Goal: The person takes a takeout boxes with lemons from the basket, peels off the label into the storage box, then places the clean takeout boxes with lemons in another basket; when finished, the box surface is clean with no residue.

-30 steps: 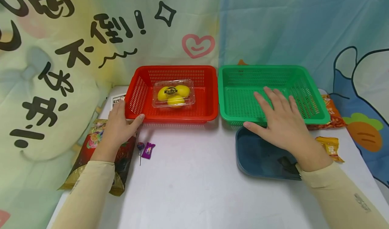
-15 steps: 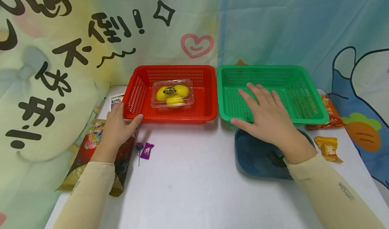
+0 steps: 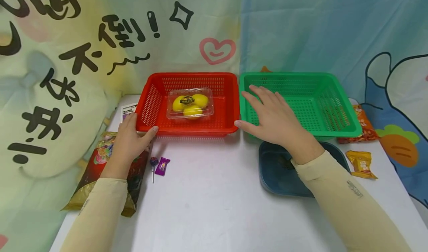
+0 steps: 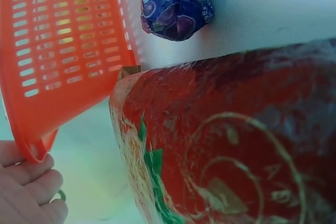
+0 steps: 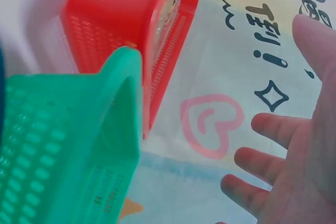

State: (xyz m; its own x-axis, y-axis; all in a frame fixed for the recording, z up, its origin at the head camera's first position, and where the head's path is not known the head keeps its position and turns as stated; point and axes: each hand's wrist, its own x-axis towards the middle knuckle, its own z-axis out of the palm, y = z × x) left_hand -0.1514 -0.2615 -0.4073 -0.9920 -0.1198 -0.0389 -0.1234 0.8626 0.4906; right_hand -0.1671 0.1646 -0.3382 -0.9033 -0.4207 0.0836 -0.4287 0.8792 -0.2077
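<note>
the red basket (image 3: 225,112) is smooth plastic, the large bag (image 4: 236,145) glossy

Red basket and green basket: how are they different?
The red basket stands left, the green basket right. The red basket holds a clear box with yellow fruit; no box shows in the green basket. The left hand touches the red basket's corner, but not the green basket. Both are rectangular, slotted plastic baskets.

Large black characters on the backdrop cloth (image 3: 214,18) read "快乐不倒!", and the right wrist view repeats "不倒!". The dark label (image 3: 187,100) on the clear box (image 3: 191,114), the print on the right sleeve (image 3: 347,203) and that on the card (image 3: 126,109) are too small to read surely.
</note>
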